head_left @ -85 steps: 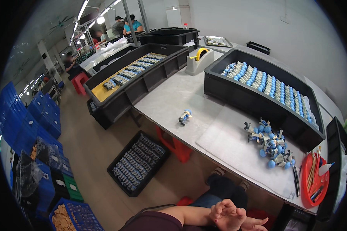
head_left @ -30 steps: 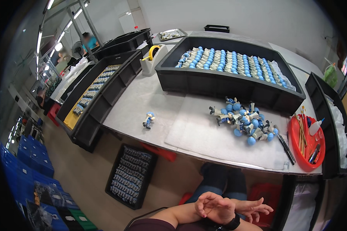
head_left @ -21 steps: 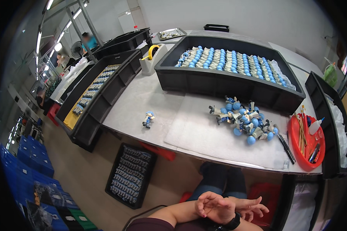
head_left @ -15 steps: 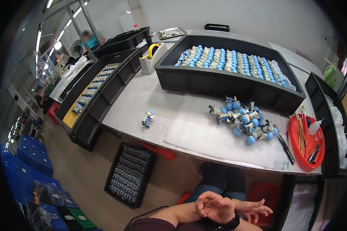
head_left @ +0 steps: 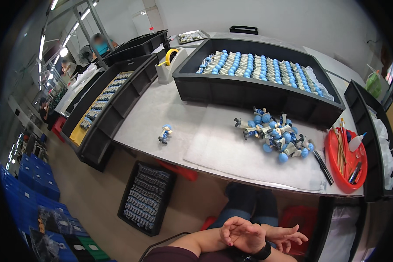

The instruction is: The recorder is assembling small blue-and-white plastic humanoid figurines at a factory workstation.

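My forearms cross in front of my lap, below the table edge. My left hand (head_left: 288,236) sticks out on the right side, fingers stretched and apart, holding nothing. Across that forearm lies my right hand (head_left: 243,235), loosely curled with the fingers apart and nothing in it; a dark watch (head_left: 263,252) is on its wrist. Neither hand touches anything on the table. A heap of doll figurines (head_left: 277,136) with light-blue round heads lies on a white sheet (head_left: 218,150). One lone figurine (head_left: 165,134) lies farther left on the table.
Behind the heap stands a large black crate (head_left: 249,94) with rows of figurines. Left are a tape dispenser (head_left: 167,72) and another black crate (head_left: 113,111). A red tray (head_left: 348,187) holds brushes and a bottle; black pens (head_left: 322,167) lie beside it. A floor crate (head_left: 137,225) holds figurines.
The view has shifted very slightly. Both hands and the figurines stay as they were.
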{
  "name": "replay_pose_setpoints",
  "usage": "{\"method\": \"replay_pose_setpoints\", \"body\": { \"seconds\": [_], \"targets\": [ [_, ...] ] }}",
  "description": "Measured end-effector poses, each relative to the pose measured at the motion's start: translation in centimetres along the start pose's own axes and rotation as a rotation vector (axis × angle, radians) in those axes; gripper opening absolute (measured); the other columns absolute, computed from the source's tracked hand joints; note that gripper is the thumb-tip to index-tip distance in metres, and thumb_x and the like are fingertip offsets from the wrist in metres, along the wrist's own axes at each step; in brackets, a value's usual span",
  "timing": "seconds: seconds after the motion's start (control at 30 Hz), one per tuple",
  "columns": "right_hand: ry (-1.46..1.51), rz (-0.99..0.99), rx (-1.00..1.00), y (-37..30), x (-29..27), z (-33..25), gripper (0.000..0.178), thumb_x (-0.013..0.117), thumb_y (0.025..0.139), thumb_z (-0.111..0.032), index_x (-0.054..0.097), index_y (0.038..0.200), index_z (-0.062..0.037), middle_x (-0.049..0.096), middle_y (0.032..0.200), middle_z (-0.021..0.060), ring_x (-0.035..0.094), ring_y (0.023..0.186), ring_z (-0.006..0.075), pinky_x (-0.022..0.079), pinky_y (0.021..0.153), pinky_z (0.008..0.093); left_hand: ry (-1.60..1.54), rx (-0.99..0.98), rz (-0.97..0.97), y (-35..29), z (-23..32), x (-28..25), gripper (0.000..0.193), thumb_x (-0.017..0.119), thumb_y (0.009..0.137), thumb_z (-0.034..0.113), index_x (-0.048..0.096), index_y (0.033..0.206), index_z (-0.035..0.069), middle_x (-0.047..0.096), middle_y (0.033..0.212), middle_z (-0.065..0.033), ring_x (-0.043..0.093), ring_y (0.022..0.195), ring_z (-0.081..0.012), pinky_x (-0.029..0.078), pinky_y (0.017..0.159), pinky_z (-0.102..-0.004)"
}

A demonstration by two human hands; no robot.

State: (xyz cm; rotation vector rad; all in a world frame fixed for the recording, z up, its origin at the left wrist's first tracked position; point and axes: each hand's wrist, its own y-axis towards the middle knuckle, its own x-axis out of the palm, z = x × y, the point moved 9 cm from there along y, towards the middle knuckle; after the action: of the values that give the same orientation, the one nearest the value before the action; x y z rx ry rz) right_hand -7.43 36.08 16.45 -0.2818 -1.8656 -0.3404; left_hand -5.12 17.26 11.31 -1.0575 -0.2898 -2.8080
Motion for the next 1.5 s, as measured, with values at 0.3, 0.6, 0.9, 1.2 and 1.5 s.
{"method": "replay_pose_setpoints", "body": {
  "seconds": [0.3, 0.6, 0.9, 1.2, 1.5],
  "targets": [
    [0.001, 0.009, 0.009, 0.2, -0.1, 0.1, 0.057, 0.049, 0.077, -0.039, 0.048, 0.117, 0.0017, 0.054, 0.093, 0.0171, 0.051, 0.078, 0.0227, 0.039, 0.068, 0.0291, 0.005, 0.052, -0.011, -1.0, 1.5, -0.4, 0.098, 0.015, 0.071, 0.082, 0.017, 0.140, 0.013, 0.022, 0.137, -0.0153, 0.049, 0.085, -0.0175, 0.046, 0.069, -0.0307],
    [0.009, 0.014, 0.020, 0.1, 0.1, 0.4, 0.058, 0.049, 0.077, -0.040, 0.048, 0.117, 0.0019, 0.054, 0.093, 0.0172, 0.051, 0.079, 0.0233, 0.039, 0.068, 0.0294, 0.042, -0.101, -0.035, -2.3, 0.6, 0.2, 0.097, 0.015, 0.070, 0.083, 0.017, 0.140, 0.015, 0.023, 0.138, -0.0151, 0.049, 0.086, -0.0183, 0.045, 0.068, -0.0292],
    [0.039, -0.003, 0.000, 0.1, 0.1, 0.5, 0.057, 0.049, 0.077, -0.040, 0.048, 0.117, 0.0012, 0.055, 0.094, 0.0158, 0.050, 0.079, 0.0228, 0.039, 0.067, 0.0291, 0.060, -0.046, -0.044, -0.2, -0.9, 0.0, 0.099, 0.013, 0.069, 0.083, 0.015, 0.141, 0.016, 0.019, 0.141, -0.0157, 0.049, 0.087, -0.0180, 0.044, 0.071, -0.0301],
    [0.029, -0.025, 0.000, 0.7, 0.1, 0.4, 0.057, 0.046, 0.077, -0.040, 0.049, 0.117, 0.0009, 0.055, 0.094, 0.0151, 0.049, 0.078, 0.0224, 0.038, 0.067, 0.0287, 0.070, 0.036, -0.017, -0.4, 1.0, -0.7, 0.096, 0.012, 0.072, 0.081, 0.016, 0.141, 0.014, 0.017, 0.143, -0.0143, 0.046, 0.088, -0.0163, 0.043, 0.071, -0.0287],
    [-0.002, 0.000, -0.015, 0.2, 0.6, -0.6, 0.055, 0.047, 0.079, -0.039, 0.049, 0.117, 0.0002, 0.056, 0.093, 0.0133, 0.050, 0.076, 0.0211, 0.039, 0.067, 0.0282, 0.031, -0.079, -0.058, -1.4, 1.2, -0.4, 0.099, 0.012, 0.070, 0.083, 0.016, 0.141, 0.014, 0.022, 0.140, -0.0148, 0.050, 0.090, -0.0194, 0.045, 0.074, -0.0310]
  ]
}}
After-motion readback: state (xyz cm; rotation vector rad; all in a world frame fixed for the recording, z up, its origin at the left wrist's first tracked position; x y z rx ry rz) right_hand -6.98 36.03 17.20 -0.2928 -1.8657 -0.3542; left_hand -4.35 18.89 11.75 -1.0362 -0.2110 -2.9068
